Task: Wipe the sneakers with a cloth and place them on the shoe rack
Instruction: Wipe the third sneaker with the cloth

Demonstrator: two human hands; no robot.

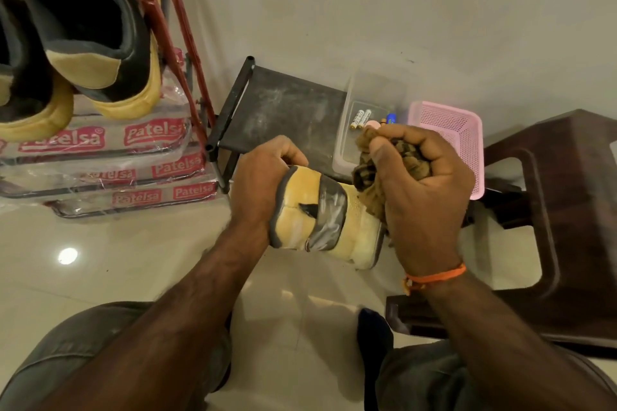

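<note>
Yellow sneaker point(325, 218) sits gripped at the heel in the left hand point(258, 183), held above the floor, while the right hand point(419, 197) bunches a brown cloth point(369, 190) against its side; firm strokes along the seams would clean best.

I see one yellow sneaker point(325, 213) with grey panels held up above the floor, lying sideways. A crumpled brown cloth point(377, 177) touches its right end. Two more sneakers point(90, 43), black and tan with yellow soles, sit side by side on the red shoe rack point(187, 40), heels toward me.
</note>
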